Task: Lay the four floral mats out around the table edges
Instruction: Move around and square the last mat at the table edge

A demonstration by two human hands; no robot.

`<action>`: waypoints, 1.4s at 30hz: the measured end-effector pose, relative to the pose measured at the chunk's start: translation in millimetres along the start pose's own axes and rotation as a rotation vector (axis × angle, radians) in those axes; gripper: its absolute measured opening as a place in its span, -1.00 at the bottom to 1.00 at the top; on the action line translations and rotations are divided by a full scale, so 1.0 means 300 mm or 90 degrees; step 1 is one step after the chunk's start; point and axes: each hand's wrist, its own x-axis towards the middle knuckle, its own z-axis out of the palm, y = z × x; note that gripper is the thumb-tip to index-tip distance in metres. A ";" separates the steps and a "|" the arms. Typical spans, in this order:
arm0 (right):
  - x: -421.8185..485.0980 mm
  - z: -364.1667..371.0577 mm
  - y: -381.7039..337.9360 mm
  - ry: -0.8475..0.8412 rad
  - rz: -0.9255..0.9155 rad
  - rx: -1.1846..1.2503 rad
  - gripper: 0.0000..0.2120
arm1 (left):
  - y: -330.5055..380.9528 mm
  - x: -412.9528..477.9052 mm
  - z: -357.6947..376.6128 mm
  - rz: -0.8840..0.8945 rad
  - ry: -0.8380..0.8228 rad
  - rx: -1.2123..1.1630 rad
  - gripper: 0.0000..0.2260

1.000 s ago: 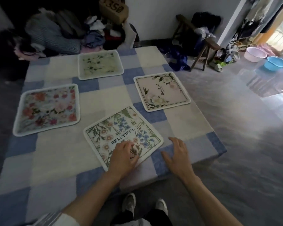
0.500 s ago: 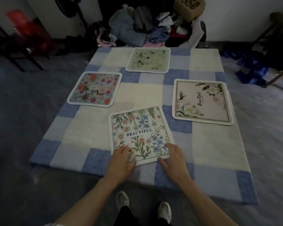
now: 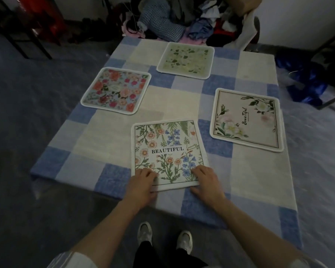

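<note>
Four floral mats lie on a table covered in a blue and cream checked cloth (image 3: 108, 136). The "BEAUTIFUL" mat (image 3: 167, 149) is at the near edge. My left hand (image 3: 141, 185) rests on its near left corner, my right hand (image 3: 206, 183) on its near right corner, fingers pressing down flat on both. A red and pink flower mat (image 3: 115, 90) sits at the left edge. A pale green leaf mat (image 3: 186, 59) lies at the far edge. A cream mat with white blooms (image 3: 246, 118) lies at the right edge.
A heap of clothes (image 3: 174, 22) is piled on the floor just beyond the table's far edge. A dark chair frame (image 3: 27, 41) stands at the far left, and blue fabric (image 3: 306, 82) lies on the floor at the right. My shoes (image 3: 164, 235) show below the near edge.
The view has swung so I face the table squarely. The "BEAUTIFUL" mat has turned straighter to the near edge, and my right hand has moved from the cloth onto its near right corner.
</note>
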 end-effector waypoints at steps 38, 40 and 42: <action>-0.070 -0.050 -0.215 0.083 0.037 -0.026 -0.96 | -0.234 -0.028 -0.212 0.219 0.116 0.108 -0.90; -0.072 -0.033 -0.274 0.091 0.062 -0.019 -0.97 | -0.282 -0.020 -0.258 0.240 0.140 0.109 -0.91; -0.079 -0.006 -0.338 0.100 0.088 -0.008 -0.95 | -0.328 -0.021 -0.283 0.254 0.146 0.112 -0.91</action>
